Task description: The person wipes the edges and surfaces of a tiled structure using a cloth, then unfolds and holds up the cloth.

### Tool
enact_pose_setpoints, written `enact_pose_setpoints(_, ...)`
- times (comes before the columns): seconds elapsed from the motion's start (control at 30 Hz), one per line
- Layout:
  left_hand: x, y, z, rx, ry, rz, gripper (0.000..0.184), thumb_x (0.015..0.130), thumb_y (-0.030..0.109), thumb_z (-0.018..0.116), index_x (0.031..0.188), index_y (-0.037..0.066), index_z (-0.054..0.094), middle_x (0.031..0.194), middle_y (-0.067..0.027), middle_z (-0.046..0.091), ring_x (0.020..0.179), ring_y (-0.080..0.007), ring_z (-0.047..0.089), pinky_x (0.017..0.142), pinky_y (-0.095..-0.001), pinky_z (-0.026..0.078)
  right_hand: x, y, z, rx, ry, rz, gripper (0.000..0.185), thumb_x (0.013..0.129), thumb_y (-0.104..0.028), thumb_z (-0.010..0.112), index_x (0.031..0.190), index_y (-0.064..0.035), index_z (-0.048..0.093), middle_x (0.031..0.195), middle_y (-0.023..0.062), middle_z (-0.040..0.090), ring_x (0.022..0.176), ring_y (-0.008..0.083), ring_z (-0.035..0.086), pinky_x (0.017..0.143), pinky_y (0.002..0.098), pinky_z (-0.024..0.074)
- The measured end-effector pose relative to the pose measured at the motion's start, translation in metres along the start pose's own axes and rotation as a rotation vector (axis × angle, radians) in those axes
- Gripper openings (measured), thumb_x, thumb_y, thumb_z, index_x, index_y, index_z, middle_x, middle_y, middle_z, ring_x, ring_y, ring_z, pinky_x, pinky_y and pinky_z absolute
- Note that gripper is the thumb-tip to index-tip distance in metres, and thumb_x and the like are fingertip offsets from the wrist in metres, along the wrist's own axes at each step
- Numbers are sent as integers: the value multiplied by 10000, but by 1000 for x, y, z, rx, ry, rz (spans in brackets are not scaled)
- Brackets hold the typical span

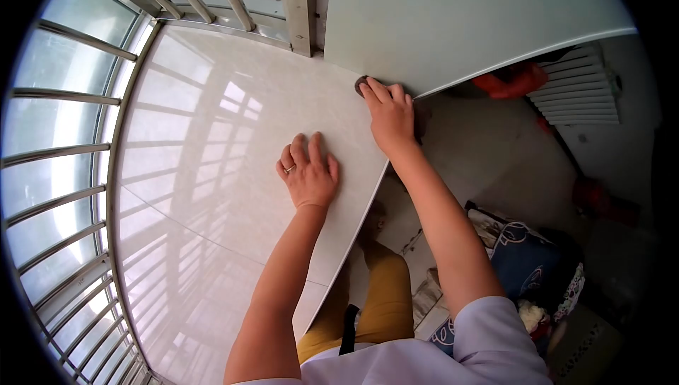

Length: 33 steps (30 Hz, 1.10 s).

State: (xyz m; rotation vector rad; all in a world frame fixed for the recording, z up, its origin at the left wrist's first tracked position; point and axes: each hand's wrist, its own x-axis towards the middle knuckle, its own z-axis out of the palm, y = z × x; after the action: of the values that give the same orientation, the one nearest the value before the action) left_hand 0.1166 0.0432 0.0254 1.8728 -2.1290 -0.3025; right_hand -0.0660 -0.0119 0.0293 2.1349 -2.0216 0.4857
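Beside the barred window (53,123): dark pad (360,86) at the foot of a panel

Surface (297,81): pale, glossy, faintly veined, crossed by a thin seam; reflections of the bars (67,95) lie over much of it. Left edge curved along the bars; front edge straight, slanting past the person's body.

Panel (474,17): pale grey-green, flat, its lower edge meeting the surface and then running out beyond it.

Right hand (391,116): fingers bent and drawn close together, gripping the dark pad against the surface, just beside the panel. Contact between knuckles and panel cannot be told. Forearm crosses the front edge.

Left hand (308,176): palm down on the surface, fingers bent and slightly spread, holding nothing; one ring (289,170).

Room for moving: broad to the left of the left hand, as far as the bars; narrow at the right hand, between panel and front edge.

Below the front edge: ochre trousers (389,289), navy patterned cloth (523,261). Under the panel: red item (513,81), white slatted piece (576,91).
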Motion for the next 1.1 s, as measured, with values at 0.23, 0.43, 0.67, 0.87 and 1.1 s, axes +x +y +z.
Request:
enact_pose_setpoints(0.23, 0, 1, 0, 41, -20, -11, 448, 838, 280, 528, 1268, 160, 494, 1333, -103, 395, 1223, -294, 341, 1021, -474, 232, -7, -2, -4, 15, -29, 150, 336, 797, -36, 533, 1116, -85, 623, 1215, -3, 578, 973, 241, 517, 851, 391, 423)
enact_pose_setpoints(0.43, 1, 2, 0, 53, -45, -16, 473, 837, 282, 527, 1292, 166, 464, 1355, -97, 370, 1240, -297, 324, 1033, -469, 217, 43, -46, 24, 138, 1, 72, 285, 830, -100, 534, 1097, -99, 630, 1176, -11, 581, 955, 219, 516, 826, 377, 416)
enact_pose_setpoints(0.67, 1, 2, 1, 83, -4, 17, 452, 834, 273, 533, 1268, 161, 472, 1333, -94, 379, 1233, -300, 323, 1032, -462, 222, -7, -1, 1, -52, -3, 70, 324, 836, -112, 546, 1152, -147, 609, 1230, -44, 537, 949, 213, 493, 796, 380, 412)
enact_pose_setpoints(0.87, 1, 3, 2, 81, 14, 11, 444, 833, 259, 534, 1260, 155, 475, 1311, -97, 399, 1212, -309, 335, 1025, -461, 231, -88, 75, -36, 58, -221, 604, 343, 768, -43, 586, 1099, -110, 643, 1157, 44, 566, 1009, 282, 513, 889, 402, 441)
enact_pose_setpoints(1.1, 2, 3, 2, 93, -2, 32, 454, 839, 243, 529, 1279, 162, 454, 1331, -101, 378, 1236, -318, 310, 1027, -485, 236, -107, 43, -22, 398, 299, 618, 372, 772, 35, 564, 1116, -85, 637, 1085, 94, 554, 1054, 308, 513, 895, 391, 447)
